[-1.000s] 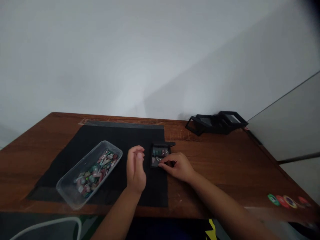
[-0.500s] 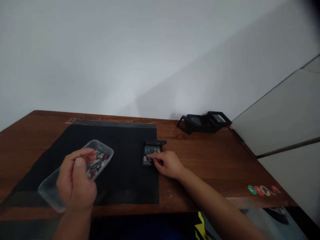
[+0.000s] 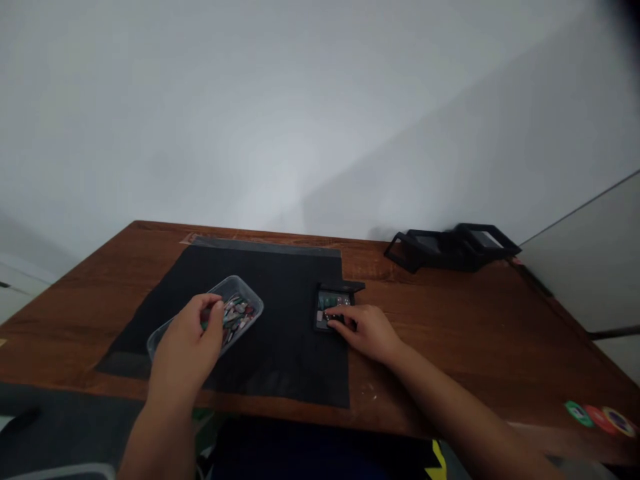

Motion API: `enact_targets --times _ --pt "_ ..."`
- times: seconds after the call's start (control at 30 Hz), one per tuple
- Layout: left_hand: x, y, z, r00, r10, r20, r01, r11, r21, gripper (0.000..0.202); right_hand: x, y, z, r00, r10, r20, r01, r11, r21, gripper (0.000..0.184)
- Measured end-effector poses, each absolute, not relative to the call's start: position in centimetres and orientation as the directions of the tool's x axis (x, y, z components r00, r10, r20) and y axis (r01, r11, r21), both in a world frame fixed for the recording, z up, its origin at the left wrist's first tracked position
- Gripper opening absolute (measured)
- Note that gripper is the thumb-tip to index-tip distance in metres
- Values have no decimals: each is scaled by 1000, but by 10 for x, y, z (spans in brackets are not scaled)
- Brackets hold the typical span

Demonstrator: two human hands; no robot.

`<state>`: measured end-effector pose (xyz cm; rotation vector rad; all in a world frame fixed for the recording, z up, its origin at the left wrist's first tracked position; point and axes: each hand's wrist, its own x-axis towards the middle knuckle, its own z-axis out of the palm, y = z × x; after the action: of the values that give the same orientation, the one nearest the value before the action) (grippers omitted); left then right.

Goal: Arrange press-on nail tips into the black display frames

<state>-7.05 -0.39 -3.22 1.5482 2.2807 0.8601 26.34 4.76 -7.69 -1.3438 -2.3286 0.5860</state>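
Reaching left hand (image 3: 189, 339) into stone tub (image 3: 243, 292), right hand (image 3: 367, 330) touching black case (image 3: 331, 301)

A mat (image 3: 280, 293) lies on the left half of the table (image 3: 450, 333), its far edge close to the wall (image 3: 300, 133). On the mat's left part sits a tub (image 3: 227, 280) with small stones (image 3: 239, 312) in it. The left hand (image 3: 187, 343) is over the tub's near end, fingertips among the stones. At the mat's right edge — well apart from the tub — sits a small case (image 3: 345, 287), and the right hand (image 3: 367, 331) rests on its near side. Behind and to the right, by the wall, is a cluster of frames (image 3: 450, 243). A few discs (image 3: 597, 417) lie at the table's near right edge.
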Motion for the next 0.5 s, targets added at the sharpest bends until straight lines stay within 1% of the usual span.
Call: enact_targets --times 0.1,0.2,0.37,0.5 --pt "-80 -1 -42 -320 947 23 811 262 524 33 263 47 -76 -452 885 111 725 437 -532 24" --pt "-89 4 -55 -286 957 -42 840 272 470 35 262 47 -75 -446 889 100 728 426 -538 25" --pt "-100 8 -70 -256 961 -110 850 277 447 36 263 47 -76 -447 888 104 716 426 -553 27" --pt "-103 8 -72 -251 962 -111 852 273 447 37 266 47 -78 -445 888 117 700 426 -574 38"
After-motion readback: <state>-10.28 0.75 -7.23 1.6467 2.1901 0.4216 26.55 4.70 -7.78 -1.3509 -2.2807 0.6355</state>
